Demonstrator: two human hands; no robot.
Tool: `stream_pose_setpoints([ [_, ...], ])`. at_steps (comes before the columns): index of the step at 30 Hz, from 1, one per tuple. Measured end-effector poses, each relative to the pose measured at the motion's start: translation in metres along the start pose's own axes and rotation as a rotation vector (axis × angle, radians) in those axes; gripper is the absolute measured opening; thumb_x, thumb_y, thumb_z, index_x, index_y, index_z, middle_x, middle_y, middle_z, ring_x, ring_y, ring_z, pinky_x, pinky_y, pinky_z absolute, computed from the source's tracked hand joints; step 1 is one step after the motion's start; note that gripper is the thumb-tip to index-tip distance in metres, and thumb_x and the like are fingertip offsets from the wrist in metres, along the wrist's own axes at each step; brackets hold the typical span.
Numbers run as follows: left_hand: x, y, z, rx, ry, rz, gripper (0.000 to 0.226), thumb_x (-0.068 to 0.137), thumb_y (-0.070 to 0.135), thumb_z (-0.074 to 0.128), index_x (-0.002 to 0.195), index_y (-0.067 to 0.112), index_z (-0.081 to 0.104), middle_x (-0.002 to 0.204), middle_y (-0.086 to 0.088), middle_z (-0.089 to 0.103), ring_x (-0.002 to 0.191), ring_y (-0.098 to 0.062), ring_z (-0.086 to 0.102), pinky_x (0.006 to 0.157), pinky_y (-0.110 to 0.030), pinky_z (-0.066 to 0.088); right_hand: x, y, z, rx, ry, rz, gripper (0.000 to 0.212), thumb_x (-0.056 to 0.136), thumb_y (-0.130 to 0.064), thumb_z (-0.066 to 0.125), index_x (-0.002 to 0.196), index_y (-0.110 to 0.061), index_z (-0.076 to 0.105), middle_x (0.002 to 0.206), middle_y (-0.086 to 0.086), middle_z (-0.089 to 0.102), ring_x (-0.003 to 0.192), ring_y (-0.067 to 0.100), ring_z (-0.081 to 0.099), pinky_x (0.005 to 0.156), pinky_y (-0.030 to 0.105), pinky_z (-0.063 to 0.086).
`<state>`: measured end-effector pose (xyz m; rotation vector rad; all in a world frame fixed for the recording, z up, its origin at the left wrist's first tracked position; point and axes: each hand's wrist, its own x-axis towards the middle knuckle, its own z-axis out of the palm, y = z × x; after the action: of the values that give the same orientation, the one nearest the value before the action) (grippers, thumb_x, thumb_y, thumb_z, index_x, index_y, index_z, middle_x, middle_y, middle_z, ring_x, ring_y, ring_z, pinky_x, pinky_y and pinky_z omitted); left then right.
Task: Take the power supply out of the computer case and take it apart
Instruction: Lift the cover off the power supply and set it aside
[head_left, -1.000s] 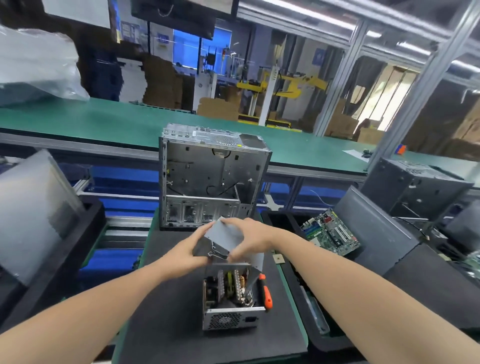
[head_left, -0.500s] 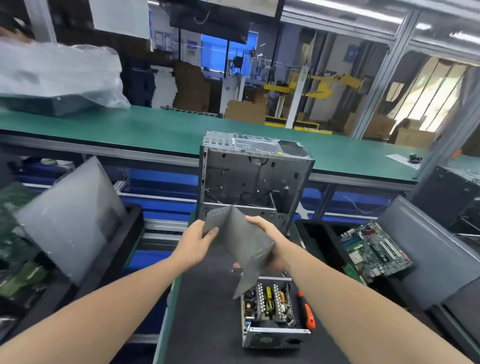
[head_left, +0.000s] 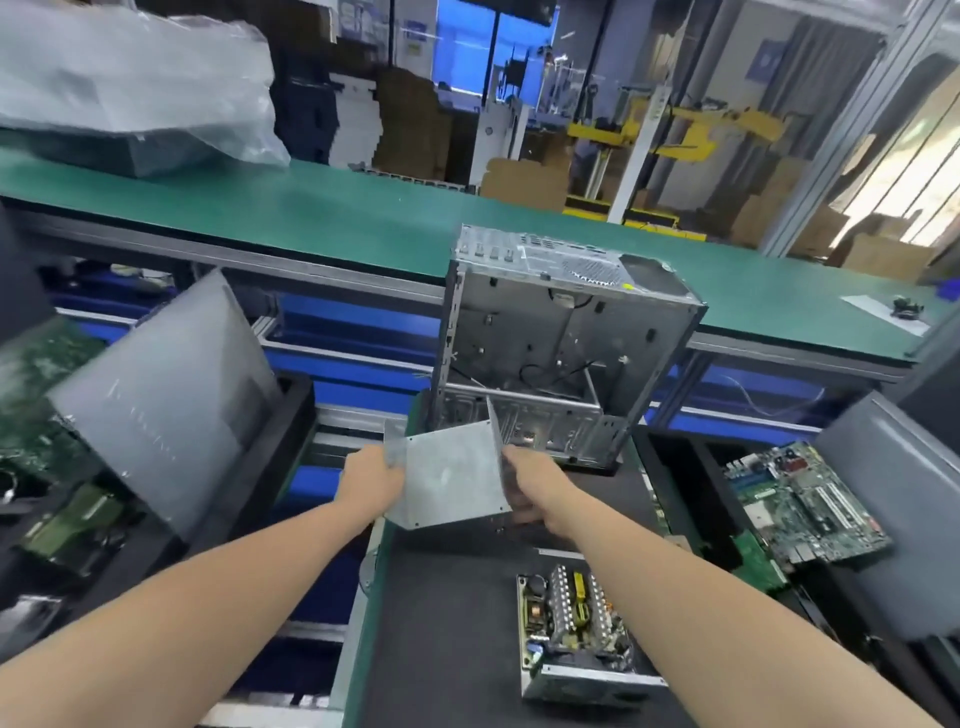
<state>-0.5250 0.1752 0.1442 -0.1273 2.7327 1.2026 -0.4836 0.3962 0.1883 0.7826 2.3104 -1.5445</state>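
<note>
Clutter rings our silver open-sided steel computer case (head_left: 561, 353), which stands upright at the far end of the black work mat (head_left: 441, 623). One flat grey side panel (head_left: 161, 410) leans to the left of the case, a second grey panel (head_left: 893, 519) and one green motherboard (head_left: 800, 504) lie to its right, and one green conveyor belt (head_left: 363, 218) runs behind it. In front of the case we hold one bent grey sheet-metal cover (head_left: 452, 478) in the air. Our left hand (head_left: 371, 480) curls round its left flange and our right hand (head_left: 530, 488) grasps its right edge, most of those fingers hidden behind the metal. Nearer us than the case sits one opened power supply (head_left: 576, 639), circuit board bare, our right forearm crossing just beside it. Half a second ago the cover's lower tip hung right over the supply; now it is held clear, by the case's lower left corner.
</note>
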Motion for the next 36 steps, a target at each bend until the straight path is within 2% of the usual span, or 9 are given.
stream_pose_setpoints([
  [3, 0.011, 0.006, 0.002, -0.016, 0.049, -0.024, 0.035, 0.103, 0.02, 0.044, 0.069, 0.012, 0.05, 0.081, -0.015, 0.06, 0.085, -0.041, 0.061, 0.061, -0.035, 0.047, 0.02, 0.009, -0.009, -0.467, 0.073, -0.208, 0.028, 0.1, -0.002, 0.04, 0.099, -0.006, 0.067, 0.101, 0.014, 0.066, 0.088, 0.029, 0.064, 0.076, 0.043, 0.057],
  [6, 0.02, 0.005, 0.008, 0.004, 0.077, -0.099, 0.044, 0.107, 0.033, 0.034, 0.089, 0.005, 0.063, 0.1, -0.02, 0.067, 0.102, -0.041, 0.062, 0.082, -0.045, 0.059, 0.039, 0.025, -0.017, -0.756, -0.058, -0.241, 0.026, 0.094, -0.001, 0.056, 0.11, -0.008, 0.076, 0.1, 0.01, 0.069, 0.102, 0.032, 0.068, 0.087, 0.033, 0.058],
  [12, 0.022, 0.001, 0.025, 0.015, 0.074, -0.243, 0.025, 0.098, 0.019, 0.046, 0.1, 0.002, 0.064, 0.105, -0.019, 0.066, 0.095, -0.039, 0.066, 0.072, -0.039, 0.054, 0.062, 0.039, -0.014, -0.944, -0.26, -0.267, 0.042, 0.074, -0.019, 0.089, 0.113, -0.012, 0.072, 0.096, 0.001, 0.066, 0.092, 0.02, 0.065, 0.076, 0.025, 0.051],
  [15, 0.021, 0.003, 0.028, 0.024, 0.078, -0.289, 0.022, 0.095, 0.018, 0.049, 0.102, 0.003, 0.063, 0.108, -0.018, 0.064, 0.089, -0.038, 0.066, 0.066, -0.035, 0.052, 0.068, 0.04, -0.008, -1.001, -0.264, -0.298, 0.052, 0.069, -0.029, 0.094, 0.112, -0.013, 0.07, 0.106, 0.006, 0.071, 0.101, 0.025, 0.069, 0.088, 0.032, 0.057],
  [19, 0.021, 0.005, 0.03, 0.011, 0.077, -0.325, 0.02, 0.093, 0.019, 0.049, 0.096, 0.004, 0.063, 0.105, -0.015, 0.064, 0.07, -0.026, 0.061, 0.038, -0.023, 0.04, 0.076, 0.048, -0.006, -0.964, -0.261, -0.331, 0.025, 0.072, -0.021, 0.09, 0.092, -0.015, 0.075, 0.096, 0.006, 0.077, 0.092, 0.023, 0.073, 0.084, 0.032, 0.06],
  [22, 0.021, 0.009, 0.031, -0.013, 0.081, -0.337, 0.019, 0.094, 0.018, 0.05, 0.095, 0.005, 0.062, 0.104, -0.014, 0.064, 0.071, -0.026, 0.063, 0.032, -0.021, 0.04, 0.079, 0.053, -0.01, -0.855, -0.246, -0.295, 0.014, 0.075, -0.013, 0.087, 0.087, -0.013, 0.08, 0.092, 0.006, 0.079, 0.087, 0.021, 0.075, 0.084, 0.032, 0.062],
  [27, 0.021, 0.022, 0.036, -0.038, 0.064, -0.333, 0.017, 0.091, 0.012, 0.049, 0.098, 0.005, 0.064, 0.101, -0.014, 0.066, 0.075, -0.032, 0.068, 0.046, -0.033, 0.056, 0.077, 0.057, -0.014, -0.741, -0.279, -0.184, 0.012, 0.076, -0.005, 0.084, 0.087, -0.009, 0.083, 0.088, 0.004, 0.079, 0.086, 0.016, 0.075, 0.083, 0.033, 0.063],
  [31, 0.026, 0.028, 0.042, -0.019, 0.044, -0.325, 0.024, 0.09, 0.013, 0.05, 0.105, 0.002, 0.065, 0.104, -0.017, 0.066, 0.088, -0.041, 0.071, 0.081, -0.05, 0.064, 0.076, 0.06, -0.02, -0.667, -0.33, -0.075, 0.01, 0.074, -0.008, 0.087, 0.082, -0.012, 0.084, 0.074, -0.005, 0.076, 0.064, 0.002, 0.064, 0.059, 0.016, 0.054],
  [36, 0.033, 0.03, 0.048, 0.028, 0.029, -0.264, 0.017, 0.091, 0.017, 0.053, 0.092, 0.008, 0.067, 0.1, -0.015, 0.066, 0.085, -0.037, 0.067, 0.079, -0.043, 0.062, 0.071, 0.067, -0.028, -0.478, -0.371, 0.042, 0.013, 0.078, -0.004, 0.087, 0.09, -0.007, 0.083, 0.088, 0.011, 0.08, 0.08, 0.021, 0.073, 0.076, 0.027, 0.061],
])
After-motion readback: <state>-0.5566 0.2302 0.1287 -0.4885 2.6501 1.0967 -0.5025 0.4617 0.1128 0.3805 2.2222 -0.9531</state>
